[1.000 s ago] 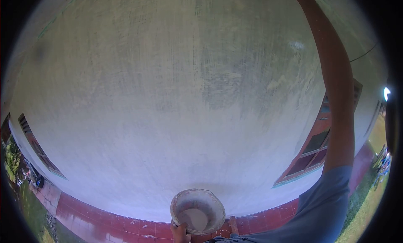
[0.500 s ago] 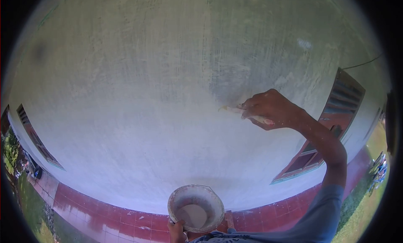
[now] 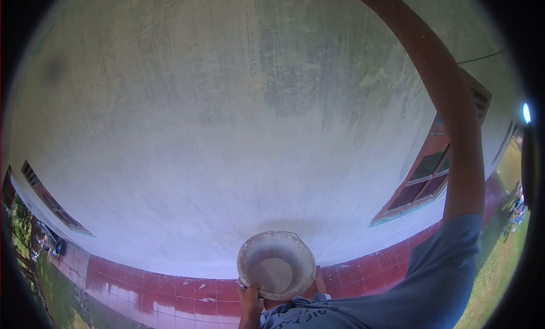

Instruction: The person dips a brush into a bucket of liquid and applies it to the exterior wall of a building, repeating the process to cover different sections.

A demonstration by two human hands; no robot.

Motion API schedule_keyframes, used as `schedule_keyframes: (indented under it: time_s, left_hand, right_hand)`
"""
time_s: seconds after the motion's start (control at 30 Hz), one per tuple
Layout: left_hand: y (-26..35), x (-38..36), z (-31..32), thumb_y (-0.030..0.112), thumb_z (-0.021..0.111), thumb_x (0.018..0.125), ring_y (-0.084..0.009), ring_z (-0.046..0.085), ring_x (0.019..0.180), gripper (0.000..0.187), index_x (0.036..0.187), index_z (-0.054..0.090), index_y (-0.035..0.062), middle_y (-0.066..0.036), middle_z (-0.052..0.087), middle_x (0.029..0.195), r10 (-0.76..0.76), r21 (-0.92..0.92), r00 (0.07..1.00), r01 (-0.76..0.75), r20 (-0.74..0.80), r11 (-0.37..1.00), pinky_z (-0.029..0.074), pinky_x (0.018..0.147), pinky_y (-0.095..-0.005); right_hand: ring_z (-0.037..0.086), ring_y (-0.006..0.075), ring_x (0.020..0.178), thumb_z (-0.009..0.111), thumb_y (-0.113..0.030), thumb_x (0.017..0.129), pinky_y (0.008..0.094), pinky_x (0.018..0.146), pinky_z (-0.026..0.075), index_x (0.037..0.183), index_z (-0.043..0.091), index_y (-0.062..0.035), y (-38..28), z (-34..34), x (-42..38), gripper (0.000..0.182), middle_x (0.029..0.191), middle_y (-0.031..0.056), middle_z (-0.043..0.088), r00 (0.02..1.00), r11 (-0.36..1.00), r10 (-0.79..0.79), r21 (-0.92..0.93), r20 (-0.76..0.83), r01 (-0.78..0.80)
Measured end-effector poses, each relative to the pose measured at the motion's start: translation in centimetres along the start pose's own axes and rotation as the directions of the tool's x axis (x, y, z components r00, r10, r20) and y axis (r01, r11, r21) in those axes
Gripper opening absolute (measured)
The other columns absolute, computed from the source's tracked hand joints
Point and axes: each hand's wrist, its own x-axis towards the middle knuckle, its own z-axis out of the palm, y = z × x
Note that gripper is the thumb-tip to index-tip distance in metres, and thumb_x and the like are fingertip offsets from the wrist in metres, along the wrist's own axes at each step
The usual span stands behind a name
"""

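Note:
At the bottom of the head view, my left hand (image 3: 250, 299) grips the near left rim of a paint-stained bucket (image 3: 247, 253), thumb over the edge. The bucket tilts toward me, with pale liquid paint (image 3: 272, 274) pooled inside. My right arm (image 3: 454, 113) stretches up along the right side and leaves the top of the view, so the hand and whatever it holds are hidden. In front of me stands a large wall (image 3: 187, 158), whitish below and streaky grey-green above, with a darker patch near the upper middle.
A wood-framed window (image 3: 417, 184) is partly covered by my right arm. Another narrow window (image 3: 54, 201) sits far left. Red floor tiles (image 3: 164, 283), spotted with white, run along the wall's foot. Grass (image 3: 488, 278) lies beyond on the right.
My right hand, which held a brush against the wall, has risen out of the top of the view. The bucket and left hand appear slightly higher and further right.

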Motion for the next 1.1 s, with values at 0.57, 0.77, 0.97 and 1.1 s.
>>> schedule_keyframes:
  time_s: [0.57, 0.77, 0.97, 1.1]
  left_hand:
    - [-1.7, 1.1, 0.3, -0.010, 0.060, 0.071, -0.0244, 0.067, 0.087, 0.050, 0.121, 0.058, -0.0069, -0.015, 0.067, 0.103, 0.038, -0.007, 0.999, -0.038, -0.002, 0.999, 0.054, 0.074, -0.0339]
    - [-1.3, 0.8, 0.7, -0.011, 0.059, 0.073, -0.0235, 0.067, 0.085, 0.047, 0.120, 0.059, -0.0076, -0.014, 0.067, 0.101, -0.038, -0.010, 0.998, 0.038, -0.053, 0.999, 0.054, 0.070, -0.0336]
    - [-2.7, 1.6, 0.3, -0.008, 0.057, 0.075, -0.0255, 0.070, 0.081, 0.046, 0.120, 0.058, -0.0046, -0.015, 0.066, 0.100, 0.035, -0.016, 0.997, -0.036, -0.067, 0.999, 0.059, 0.061, -0.0348]
    - [-1.5, 0.6, 0.7, -0.008, 0.058, 0.074, -0.0243, 0.070, 0.080, 0.047, 0.121, 0.058, -0.0039, -0.014, 0.066, 0.100, 0.030, 0.015, 0.997, -0.029, -0.064, 0.999, 0.056, 0.062, -0.0335]
  right_hand:
    - [0.070, 0.0228, 0.084, 0.077, -0.008, 0.082, 0.0340, 0.075, 0.055, 0.099, 0.072, -0.0066, -5.1, -2.4, 0.7, 0.018, 0.093, 0.0083, 0.073, 0.943, 0.775, 0.181, 0.550, 0.281, -0.312]
    - [0.068, 0.0177, 0.101, 0.079, -0.015, 0.073, 0.0334, 0.072, 0.061, 0.102, 0.072, -0.0142, -16.0, 1.6, -5.9, 0.030, 0.118, 0.0037, 0.067, 0.919, 0.998, 0.024, -0.070, 0.393, 0.004]
    - [0.071, 0.0218, 0.091, 0.079, -0.015, 0.081, 0.0369, 0.073, 0.057, 0.091, 0.074, -0.0101, -25.5, -0.7, -9.2, 0.012, 0.103, 0.0078, 0.071, 0.672, 0.646, -0.115, 0.569, 0.732, -0.509]
    - [0.072, 0.0220, 0.081, 0.079, -0.008, 0.082, 0.0326, 0.075, 0.056, 0.096, 0.074, -0.0092, -19.7, 2.3, -8.0, 0.015, 0.092, 0.0043, 0.074, 0.640, 0.625, 0.214, 0.401, 0.738, -0.670]
